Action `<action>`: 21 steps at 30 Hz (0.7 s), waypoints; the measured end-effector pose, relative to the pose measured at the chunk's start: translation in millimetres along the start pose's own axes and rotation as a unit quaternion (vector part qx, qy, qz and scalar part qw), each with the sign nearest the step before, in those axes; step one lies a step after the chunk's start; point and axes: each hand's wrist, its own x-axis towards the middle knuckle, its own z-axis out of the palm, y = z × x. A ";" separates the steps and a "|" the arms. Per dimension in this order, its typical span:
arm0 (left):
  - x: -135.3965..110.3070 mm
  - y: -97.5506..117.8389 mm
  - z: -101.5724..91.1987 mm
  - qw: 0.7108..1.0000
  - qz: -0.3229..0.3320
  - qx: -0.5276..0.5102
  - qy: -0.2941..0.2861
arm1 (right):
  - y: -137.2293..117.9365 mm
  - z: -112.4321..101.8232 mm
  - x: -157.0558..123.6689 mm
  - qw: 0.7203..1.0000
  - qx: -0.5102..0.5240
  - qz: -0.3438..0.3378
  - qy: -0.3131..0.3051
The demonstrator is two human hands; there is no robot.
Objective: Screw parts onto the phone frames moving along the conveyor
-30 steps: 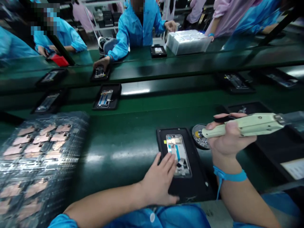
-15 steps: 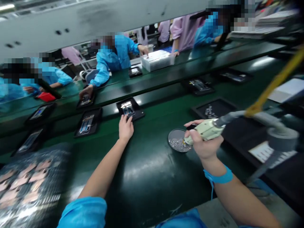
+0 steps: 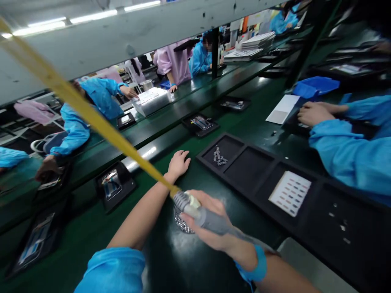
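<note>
My left hand (image 3: 179, 165) lies open on the green workbench, fingers apart, holding nothing. My right hand (image 3: 207, 213) is wrapped around an electric screwdriver (image 3: 192, 204), whose pale body is partly hidden by my fingers. Its yellow-sheathed cable (image 3: 91, 118) runs up to the left across the view. Just under the tool sits a round mesh screw dish (image 3: 182, 219), partly covered by my hand. A phone frame in a black tray (image 3: 114, 186) lies to the left of my left hand, not touching it.
A black compartment tray (image 3: 256, 175) holds small screws and a card of parts. A co-worker's hands (image 3: 317, 114) work at the right. Further trays stand along the green benches. Other people in blue and pink coats stand across the line beside a stacked box (image 3: 151, 101).
The view has swung right. My left hand has left the phone tray and now rests on the bench. My right hand still grips the screwdriver, now turned with its tip end toward the dish.
</note>
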 end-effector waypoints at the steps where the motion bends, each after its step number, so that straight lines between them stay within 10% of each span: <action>1: 20.5 8.3 3.3 1.000 0.001 -0.002 -0.006 | 2.8 1.1 -0.4 1.000 -0.016 -0.025 0.008; 10: 116.9 51.7 24.7 0.999 -0.040 0.018 -0.003 | 10.3 19.4 -6.5 0.993 -0.074 -0.061 0.075; 16: 107.4 48.8 18.5 0.999 -0.031 0.041 0.007 | 16.5 29.6 -19.1 0.992 -0.065 -0.044 0.098; 21: 54.1 16.2 -30.8 0.998 0.012 0.051 0.028 | 19.4 19.2 -17.0 0.988 -0.067 -0.108 0.083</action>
